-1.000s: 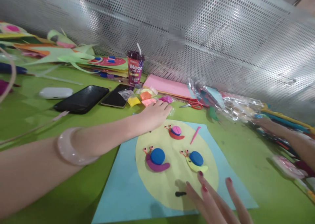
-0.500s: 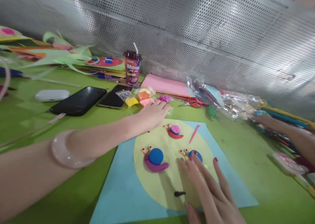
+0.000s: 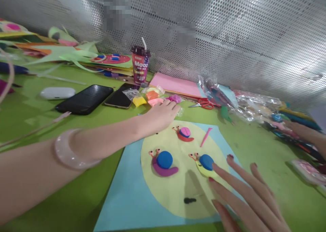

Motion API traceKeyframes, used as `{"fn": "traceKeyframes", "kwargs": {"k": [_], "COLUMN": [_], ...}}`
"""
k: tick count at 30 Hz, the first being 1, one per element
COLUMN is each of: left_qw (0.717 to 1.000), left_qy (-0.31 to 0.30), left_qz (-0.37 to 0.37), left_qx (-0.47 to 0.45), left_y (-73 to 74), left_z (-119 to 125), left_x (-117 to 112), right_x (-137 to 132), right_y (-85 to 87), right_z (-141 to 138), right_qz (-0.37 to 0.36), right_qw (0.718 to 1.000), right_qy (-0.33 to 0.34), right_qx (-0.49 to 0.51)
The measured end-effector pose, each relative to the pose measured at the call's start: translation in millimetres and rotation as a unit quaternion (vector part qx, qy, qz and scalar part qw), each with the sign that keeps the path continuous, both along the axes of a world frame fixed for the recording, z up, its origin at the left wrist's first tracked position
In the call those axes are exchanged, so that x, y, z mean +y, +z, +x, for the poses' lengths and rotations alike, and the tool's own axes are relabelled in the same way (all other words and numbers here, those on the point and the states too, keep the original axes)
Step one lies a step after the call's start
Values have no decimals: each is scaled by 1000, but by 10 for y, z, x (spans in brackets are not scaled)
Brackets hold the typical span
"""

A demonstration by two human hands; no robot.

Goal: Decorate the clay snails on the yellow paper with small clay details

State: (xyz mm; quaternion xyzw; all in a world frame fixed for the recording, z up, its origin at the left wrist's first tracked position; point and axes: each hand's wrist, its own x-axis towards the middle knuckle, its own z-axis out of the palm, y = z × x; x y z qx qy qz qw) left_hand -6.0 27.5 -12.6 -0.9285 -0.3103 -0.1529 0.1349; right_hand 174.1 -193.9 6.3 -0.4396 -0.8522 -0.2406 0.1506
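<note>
A yellow paper disc [image 3: 175,188] lies on a light blue sheet [image 3: 122,204] on the green worktop [image 3: 76,208], and three clay snails sit on it: a purple snail [image 3: 163,162] with a blue shell at the left, a yellow snail [image 3: 205,165] with a blue shell at the right, and a red snail [image 3: 184,134] with a pink shell at the far edge. A small black clay piece [image 3: 189,200] lies nearer on the disc, and a pink clay tool [image 3: 205,137] rests just beside the red snail. The right hand [image 3: 244,198] is spread open and empty, its fingertips touching or just over the yellow snail's near side. The left hand [image 3: 161,114], a pale bangle [image 3: 68,154] on its arm, lies open and palm down at the disc's far edge, its fingers reaching the small bags of coloured clay [image 3: 150,97]; it grips nothing that shows. Behind those stands a maroon cup [image 3: 140,67] with a straw, lettered "Meco". Two dark phones [image 3: 86,99] lie to the left, red-handled scissors [image 3: 203,104] and pink paper [image 3: 175,85] to the right. Another person's hand [image 3: 305,133] shows at the far right.
</note>
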Motion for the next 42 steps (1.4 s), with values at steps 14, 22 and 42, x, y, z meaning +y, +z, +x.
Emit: {"fn": "traceKeyframes", "kwargs": {"k": [14,22,42], "left_qw": [1000,1000,1000], "left_qy": [-3,-22,-2], "left_qz": [-13,-15,-15], "left_qx": [-13,-5,21], "left_y": [-3,18,0], "left_z": [-4,-14,7], "left_x": [23,47,82], "right_x": [254,506,789], "right_y": [179,390,463], "right_z": [14,-31,-76], "right_qz": [-30,-25,-132], "right_qw": [987,969,940], "right_qy": [136,218,292], "right_qx": [-86,-117,-113]}}
